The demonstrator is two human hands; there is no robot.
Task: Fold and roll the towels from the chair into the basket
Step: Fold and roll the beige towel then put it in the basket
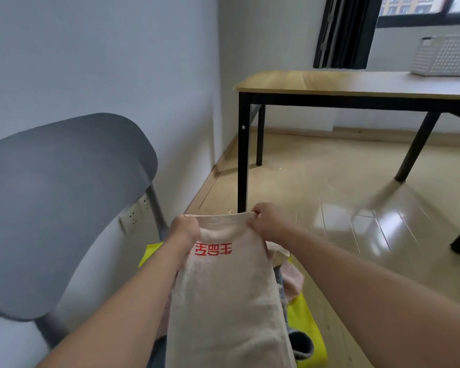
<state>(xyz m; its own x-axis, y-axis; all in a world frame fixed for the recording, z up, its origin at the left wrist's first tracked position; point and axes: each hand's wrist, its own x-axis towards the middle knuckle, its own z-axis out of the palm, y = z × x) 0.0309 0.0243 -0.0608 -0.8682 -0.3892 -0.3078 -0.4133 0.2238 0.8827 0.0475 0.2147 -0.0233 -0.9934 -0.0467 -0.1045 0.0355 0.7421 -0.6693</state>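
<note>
A beige towel with red printed characters hangs stretched between both hands, its top edge held up. My left hand grips the top left corner and my right hand pinches the top right corner. Below and behind it lies a pile of other towels: a pink one, a yellow one and a grey-blue one, on the seat of the grey chair. The white perforated basket stands on the wooden table at the far right.
The chair's grey backrest rises at the left against a white wall with a power socket. The table has black legs just beyond my hands. Glossy wood floor stretches to the right. Dark curtain and window lie behind the table.
</note>
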